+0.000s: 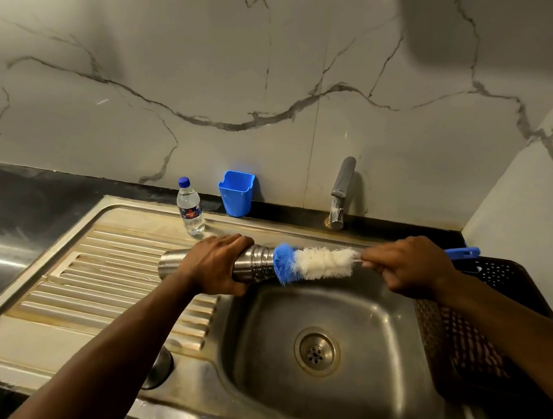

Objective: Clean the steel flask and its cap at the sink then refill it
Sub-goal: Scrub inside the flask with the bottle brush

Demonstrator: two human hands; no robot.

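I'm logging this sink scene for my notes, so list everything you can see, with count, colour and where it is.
steel flask: one, silver, held sideways over the sink's edge
bottle brush: one, blue and white bristles, blue handle, bristle tip at the flask mouth
flask cap: one, dark steel, on the sink's front ledge; identity uncertain
sink: one, steel, basin right, ribbed drainboard left
tap: one, grey, behind the basin
water bottle: one, clear with blue cap, on the drainboard's back edge
blue holder: one, by the wall
basket: one, dark, right of the basin, checked cloth inside
left hand: grips the flask
right hand: holds the brush
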